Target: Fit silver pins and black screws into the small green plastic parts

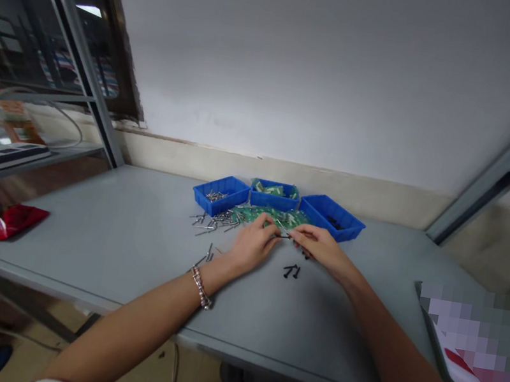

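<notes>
My left hand (254,242) and my right hand (319,245) meet over the middle of the table, fingers pinched. Between their fingertips spans a thin black screw-like piece (284,237); its ends are hidden by the fingers. Just behind the hands lies a heap of small green packets (256,214). Loose silver pins (216,220) are scattered to the left of it, and a few more lie beside my left wrist. Several black screws (291,271) rest on the table below my right hand.
Three blue bins stand near the wall: the left bin (200,198) with silver pins, the middle bin (273,201) with green packets, the right bin (349,233) with black pieces. A red packet (15,223) lies far left, a pixelated flat item (466,353) far right. Metal posts flank the table.
</notes>
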A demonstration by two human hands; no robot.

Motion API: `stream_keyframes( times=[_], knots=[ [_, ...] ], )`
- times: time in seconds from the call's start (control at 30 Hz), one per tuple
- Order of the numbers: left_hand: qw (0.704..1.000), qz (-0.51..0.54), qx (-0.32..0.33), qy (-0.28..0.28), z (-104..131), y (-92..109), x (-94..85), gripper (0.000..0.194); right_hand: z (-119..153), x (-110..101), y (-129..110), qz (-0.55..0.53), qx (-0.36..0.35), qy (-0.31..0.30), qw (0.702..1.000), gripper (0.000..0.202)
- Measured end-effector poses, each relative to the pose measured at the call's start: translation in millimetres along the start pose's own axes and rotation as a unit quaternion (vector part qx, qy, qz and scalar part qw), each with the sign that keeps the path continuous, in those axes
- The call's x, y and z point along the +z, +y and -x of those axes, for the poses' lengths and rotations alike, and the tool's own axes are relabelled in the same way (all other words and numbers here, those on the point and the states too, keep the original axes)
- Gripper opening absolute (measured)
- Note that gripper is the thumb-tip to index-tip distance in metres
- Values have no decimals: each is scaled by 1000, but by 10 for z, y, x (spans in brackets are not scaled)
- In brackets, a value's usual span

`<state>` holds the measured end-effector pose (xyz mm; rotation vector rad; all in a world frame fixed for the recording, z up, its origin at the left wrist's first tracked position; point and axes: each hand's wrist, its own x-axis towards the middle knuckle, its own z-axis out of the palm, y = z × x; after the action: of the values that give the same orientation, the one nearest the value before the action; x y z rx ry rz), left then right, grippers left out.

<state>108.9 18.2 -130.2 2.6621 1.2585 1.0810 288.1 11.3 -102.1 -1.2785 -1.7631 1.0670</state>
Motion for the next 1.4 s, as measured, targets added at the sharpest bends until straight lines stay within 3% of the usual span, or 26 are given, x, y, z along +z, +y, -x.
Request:
stream_keyframes(
  times=[0.1,0.23,0.53,0.93,1.1,1.23,1.4],
  knots=[
    [999,-48,1,-14,-4,35,-36,15,-7,8,21,35,-17,-21,999,33],
    [998,-63,10,-17,-2,60,-51,15,-5,14,34,49,-12,-42,998,27],
    [993,112,-40,13,2,38,28,13,4,12,24,0,2,-35,999,21],
    [975,194,-102,38,-23,86,46,7,1,3,23,-25,-23,-1,999,20],
    [980,168,-72,74,-20,79,27,4,-9,2,33,-14,-19,3,1000,29],
    [989,111,-12,98,-14,79,-9,6,-1,4,42,-23,7,-32,999,30],
    [994,65,20,86,-2,69,-32,10,13,10,40,-47,11,-49,998,34]
  ],
)
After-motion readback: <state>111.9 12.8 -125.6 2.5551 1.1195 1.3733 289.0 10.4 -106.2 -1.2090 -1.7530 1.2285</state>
